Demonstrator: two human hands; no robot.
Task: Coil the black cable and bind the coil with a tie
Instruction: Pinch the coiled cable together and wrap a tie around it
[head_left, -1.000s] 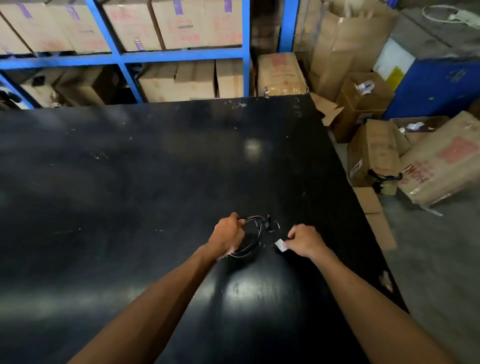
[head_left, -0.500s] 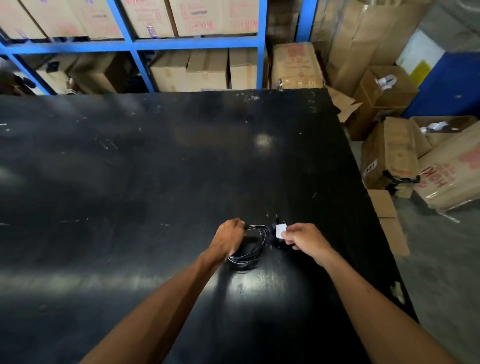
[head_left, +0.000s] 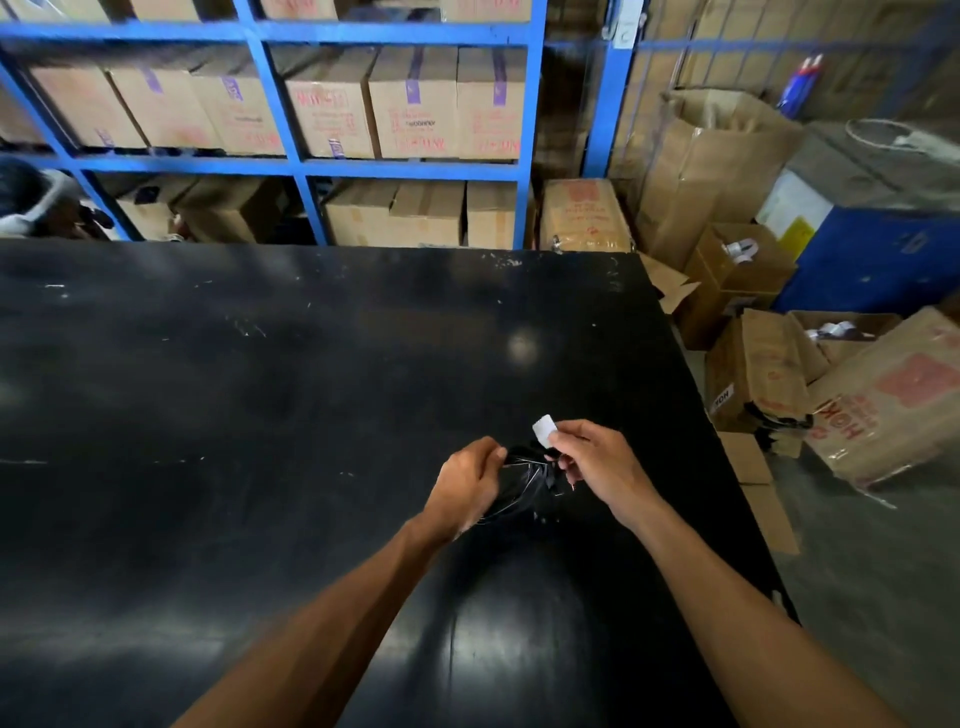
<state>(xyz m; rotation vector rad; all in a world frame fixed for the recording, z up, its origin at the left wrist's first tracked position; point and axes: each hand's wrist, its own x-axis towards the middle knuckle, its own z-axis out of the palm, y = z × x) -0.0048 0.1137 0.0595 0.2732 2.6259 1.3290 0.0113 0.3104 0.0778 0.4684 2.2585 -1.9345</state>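
Note:
The black cable (head_left: 524, 480) is gathered into a small coil between my two hands, above the black table (head_left: 260, 415). My left hand (head_left: 467, 486) grips the coil's left side with closed fingers. My right hand (head_left: 597, 467) pinches a tie (head_left: 544, 430) whose white tab sticks up above the fingertips, right against the coil's upper right part. The tie's dark strap runs down across the coil; how it wraps is hard to make out against the dark table.
The table's right edge (head_left: 727, 493) drops to a concrete floor crowded with cardboard boxes (head_left: 763, 374). Blue shelving (head_left: 524, 130) full of cartons stands behind the far edge. Another person (head_left: 31, 202) is at the far left.
Both hands have lifted the coil slightly and closed in together. The white tab in my right hand has moved from beside the coil to above it. The camera view has tilted upward.

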